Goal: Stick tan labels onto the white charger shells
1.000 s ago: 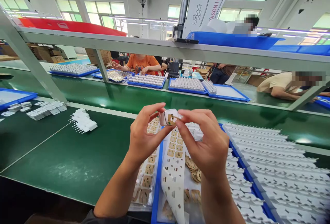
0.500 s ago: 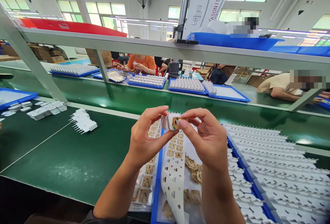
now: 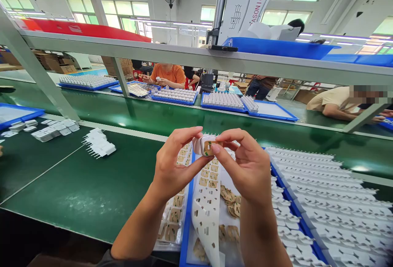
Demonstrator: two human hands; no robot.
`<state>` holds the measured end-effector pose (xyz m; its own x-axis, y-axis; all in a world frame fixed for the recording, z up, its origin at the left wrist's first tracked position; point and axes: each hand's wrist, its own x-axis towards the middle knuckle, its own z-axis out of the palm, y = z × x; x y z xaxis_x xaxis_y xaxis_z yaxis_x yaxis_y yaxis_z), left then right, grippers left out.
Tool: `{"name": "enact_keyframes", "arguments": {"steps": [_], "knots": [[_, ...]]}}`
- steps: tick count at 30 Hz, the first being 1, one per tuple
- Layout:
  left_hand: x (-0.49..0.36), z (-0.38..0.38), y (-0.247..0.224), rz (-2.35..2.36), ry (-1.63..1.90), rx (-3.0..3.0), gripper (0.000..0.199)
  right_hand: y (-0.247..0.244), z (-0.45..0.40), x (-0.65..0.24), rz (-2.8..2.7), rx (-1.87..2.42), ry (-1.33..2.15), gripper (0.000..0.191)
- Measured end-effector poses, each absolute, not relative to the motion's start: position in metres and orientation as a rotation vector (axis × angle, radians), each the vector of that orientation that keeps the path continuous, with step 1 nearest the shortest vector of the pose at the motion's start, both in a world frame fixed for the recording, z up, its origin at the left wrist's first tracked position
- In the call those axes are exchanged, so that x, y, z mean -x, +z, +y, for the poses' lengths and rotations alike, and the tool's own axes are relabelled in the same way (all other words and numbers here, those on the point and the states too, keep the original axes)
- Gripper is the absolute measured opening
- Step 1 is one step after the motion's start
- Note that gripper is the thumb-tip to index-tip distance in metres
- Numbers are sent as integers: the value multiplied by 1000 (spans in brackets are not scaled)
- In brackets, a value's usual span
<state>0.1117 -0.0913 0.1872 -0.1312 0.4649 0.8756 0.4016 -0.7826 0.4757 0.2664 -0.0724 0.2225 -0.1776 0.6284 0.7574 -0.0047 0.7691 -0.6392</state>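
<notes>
A dark sleeve (image 3: pixel 125 262) (only its edge shows) sits at seven o'clock; the left hand (image 3: pixel 172 166) and right hand (image 3: pixel 250 166) are bare.

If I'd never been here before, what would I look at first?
Probably the middle, where the left hand holds a small white part and the right hand pinches a tan patch on it. Next, the rows of white pieces at lower right, then the bright red thing at upper left.
</notes>
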Motion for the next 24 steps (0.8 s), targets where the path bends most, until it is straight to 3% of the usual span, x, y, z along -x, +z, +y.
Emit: {"name": "enact_keyframes", "arguments": {"steps": [24], "knots": [[-111,-93,186,1013,2114,-2125,63,222,-77,-262,-1685,597,558,17]]}}
